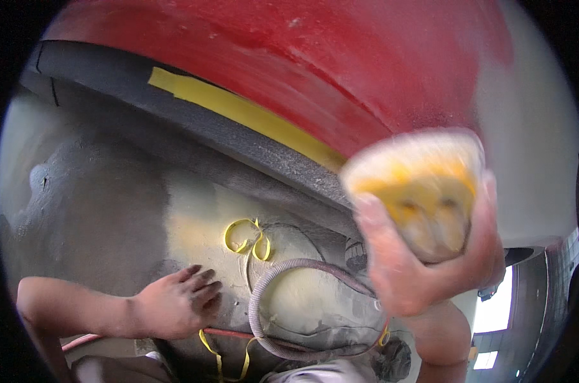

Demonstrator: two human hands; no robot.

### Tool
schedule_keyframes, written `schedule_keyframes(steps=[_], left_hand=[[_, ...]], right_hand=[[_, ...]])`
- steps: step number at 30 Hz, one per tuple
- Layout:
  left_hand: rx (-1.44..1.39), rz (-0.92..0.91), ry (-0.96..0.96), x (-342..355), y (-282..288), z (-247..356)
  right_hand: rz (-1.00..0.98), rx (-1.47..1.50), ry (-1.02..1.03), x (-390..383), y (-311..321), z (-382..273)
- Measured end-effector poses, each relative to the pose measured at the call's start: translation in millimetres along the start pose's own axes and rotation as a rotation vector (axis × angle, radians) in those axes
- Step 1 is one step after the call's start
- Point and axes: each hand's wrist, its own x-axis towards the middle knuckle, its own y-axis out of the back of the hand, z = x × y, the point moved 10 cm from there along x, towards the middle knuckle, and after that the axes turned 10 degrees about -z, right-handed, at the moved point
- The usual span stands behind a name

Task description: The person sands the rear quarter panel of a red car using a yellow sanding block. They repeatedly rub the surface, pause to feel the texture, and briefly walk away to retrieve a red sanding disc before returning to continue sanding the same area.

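Note:
My right hand [430,262] is raised close to the camera and grips a round yellow sanding pad [417,175], blurred by motion, against the red curved body panel [315,57] where it meets a grey-white sanded area [532,134]. My left hand [177,300] rests flat, fingers spread, on the dusty grey floor [91,210] below. A strip of yellow masking tape [238,108] runs along the black trim [110,83] under the red panel.
A grey ribbed hose [264,293] loops on the floor between my arms, beside a curl of yellow tape [244,237] and a yellow strap [209,345]. Pale dust covers the floor. Bright openings [494,306] show at the lower right.

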Motion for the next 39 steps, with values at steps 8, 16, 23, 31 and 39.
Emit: schedule_keyframes(steps=[8,16,23,31,39], left_hand=[[-0.126,-0.092,0.257,-47,-31,-47],[-0.054,-0.082,0.125,-18,-21,-14],[-0.036,-0.098,0.287,-49,-28,-50],[-0.035,-0.081,0.099,-6,3,-15],[-0.012,-0.083,0.213,-32,0,-39]], right_hand=[[0.030,0.003,-0.107,-109,-18,59],[0.143,0.050,-0.107,-88,-16,54],[0.128,0.111,-0.174,-100,-15,70],[0.191,0.059,-0.154,-99,1,73],[0.195,0.154,-0.169,-74,-1,61]])
